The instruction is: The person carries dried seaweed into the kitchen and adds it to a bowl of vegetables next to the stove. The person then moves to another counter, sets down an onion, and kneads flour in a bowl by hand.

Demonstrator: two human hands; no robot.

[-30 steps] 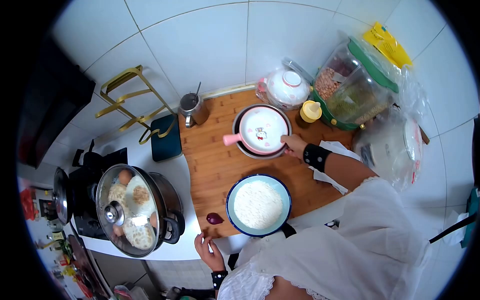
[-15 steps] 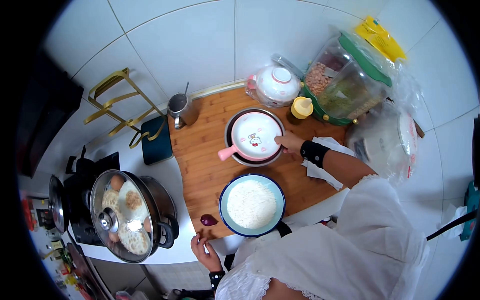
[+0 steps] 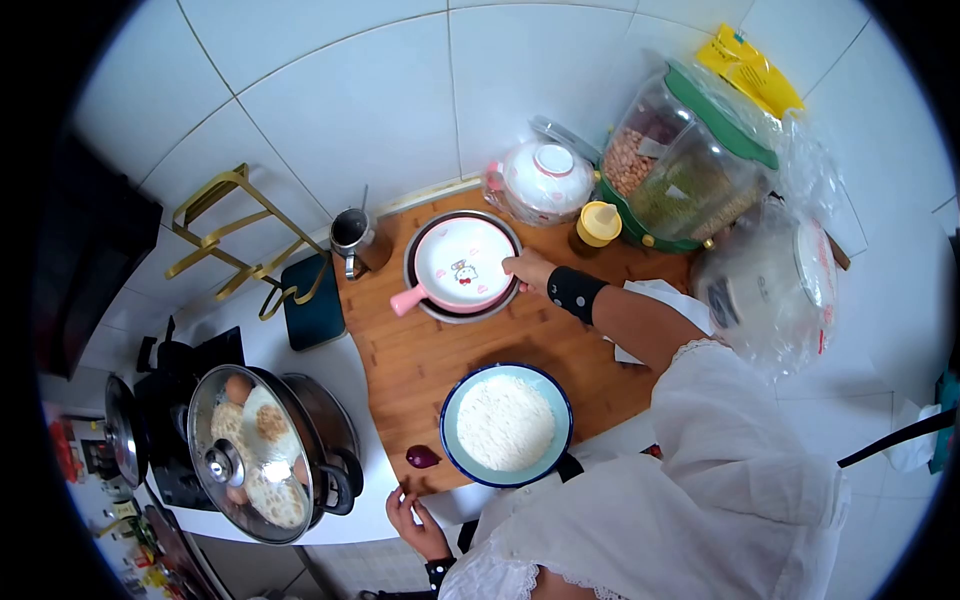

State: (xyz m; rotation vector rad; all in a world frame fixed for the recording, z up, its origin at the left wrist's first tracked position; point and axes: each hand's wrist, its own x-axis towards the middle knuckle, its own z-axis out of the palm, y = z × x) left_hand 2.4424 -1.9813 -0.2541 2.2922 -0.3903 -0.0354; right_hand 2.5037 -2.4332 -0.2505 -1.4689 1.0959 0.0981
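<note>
My right hand [image 3: 528,270] grips the right edge of a white pan-shaped dish [image 3: 465,262] with a pink rim, pink handle and cartoon print. Beneath the dish is a metal bowl [image 3: 413,240], mostly covered by it. My left hand [image 3: 418,524] rests at the counter's front edge with its fingers apart, holding nothing. Just above that hand lies a small purple onion [image 3: 422,457] on the wooden board [image 3: 400,350]. A blue-rimmed bowl of white powder [image 3: 506,424] stands at the board's front edge.
A glass-lidded pot [image 3: 250,455] with eggs and flat pieces stands left, near a gold rack [image 3: 228,245]. Behind are a metal cup [image 3: 360,243], a lidded pink-and-white bowl [image 3: 545,182], a yellow-capped jar [image 3: 597,228] and a green-lidded grain container [image 3: 685,160].
My right hand has moved left across the board, and the dish and the metal bowl under it have shifted left with it. The camera view has also shifted slightly.
</note>
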